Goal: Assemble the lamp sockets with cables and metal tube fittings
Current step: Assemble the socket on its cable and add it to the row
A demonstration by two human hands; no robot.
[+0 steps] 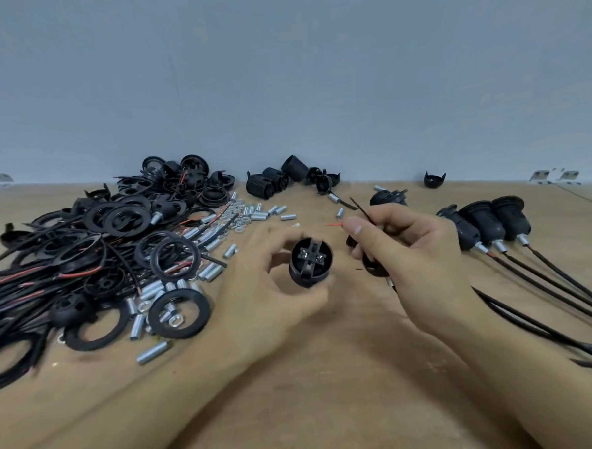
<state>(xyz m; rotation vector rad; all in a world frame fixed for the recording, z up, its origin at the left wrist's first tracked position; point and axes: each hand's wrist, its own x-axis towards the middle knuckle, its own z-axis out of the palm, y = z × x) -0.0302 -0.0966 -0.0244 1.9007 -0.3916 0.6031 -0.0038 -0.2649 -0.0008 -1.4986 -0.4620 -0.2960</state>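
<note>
A black lamp socket (311, 262) with pale metal contacts sits above a tan, wood-toned surface (331, 394). Toward the left edge, black rings (178, 313), black and red cables (33, 282) and silver metal tubes (155, 352) lie heaped. A red wire tip (335, 224) shows at centre. Black assembled sockets (483, 224) line the right edge beneath a grey-blue wall (279, 70).

Your left hand (257, 295) and right hand (416, 262) are bare; no rings, no gloves, forearms uncovered back from the fingers (354, 226).
</note>
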